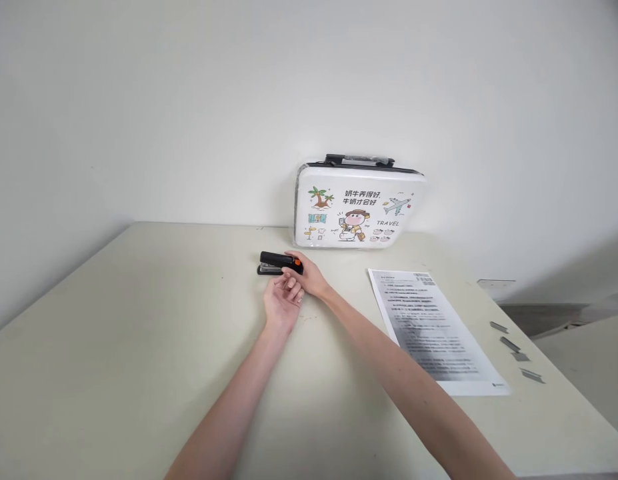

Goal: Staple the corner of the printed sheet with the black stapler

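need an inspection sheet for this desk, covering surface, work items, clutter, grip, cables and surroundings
Surface: pale table, with small crumbs near the hands
Work items: black stapler with an orange part at its rear
Clutter: printed sheet on the right; four grey strips near the right edge
Grip: right hand holds the stapler's rear; left hand is palm up close by, contact unclear
Cables: nothing seen
Surroundings: white case standing by a plain wall

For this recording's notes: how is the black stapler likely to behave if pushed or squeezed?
The stapler probably feels stiff, since metal shows inside its slim black body. Squeezing would likely swing its upper part down, as its front end gapes. Its long, boxy shape suggests it would slide rather than roll.
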The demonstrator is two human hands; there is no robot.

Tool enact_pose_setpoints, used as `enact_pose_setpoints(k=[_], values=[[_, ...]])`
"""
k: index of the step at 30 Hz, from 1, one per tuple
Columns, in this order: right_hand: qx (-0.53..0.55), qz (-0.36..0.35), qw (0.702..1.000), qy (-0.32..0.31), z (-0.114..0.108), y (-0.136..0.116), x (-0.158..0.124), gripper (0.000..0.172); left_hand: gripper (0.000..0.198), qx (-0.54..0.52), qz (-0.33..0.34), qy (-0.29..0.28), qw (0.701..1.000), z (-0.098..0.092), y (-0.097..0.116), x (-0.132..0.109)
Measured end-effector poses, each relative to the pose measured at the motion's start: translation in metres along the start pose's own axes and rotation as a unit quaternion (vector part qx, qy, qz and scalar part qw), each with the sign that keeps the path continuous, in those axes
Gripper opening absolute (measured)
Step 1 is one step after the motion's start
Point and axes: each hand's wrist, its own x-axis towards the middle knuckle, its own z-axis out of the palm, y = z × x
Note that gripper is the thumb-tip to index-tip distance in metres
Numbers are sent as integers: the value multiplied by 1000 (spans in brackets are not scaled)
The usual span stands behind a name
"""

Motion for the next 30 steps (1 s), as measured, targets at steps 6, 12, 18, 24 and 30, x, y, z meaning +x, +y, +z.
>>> enact_pose_setpoints(k=[6, 12, 18, 24, 30], values=[[17, 28, 992, 123, -4, -3, -45, 43, 6, -16, -5, 5, 1000, -1, 3, 0], [-20, 27, 989, 146, -2, -25, -103, 36, 14, -35, -34, 3, 999, 4, 2, -4], [-56, 42, 986, 152, 3, -39, -118, 31, 23, -14, -61, 11, 998, 13, -2, -13], [-59, 73, 979, 181, 1, -47, -120, 22, 26, 46, -67, -41, 996, 23, -10, -15], [-111, 81, 974, 182, -59, -76, -159, 28, 37, 111, -90, -75, 987, 20, -6, -14]])
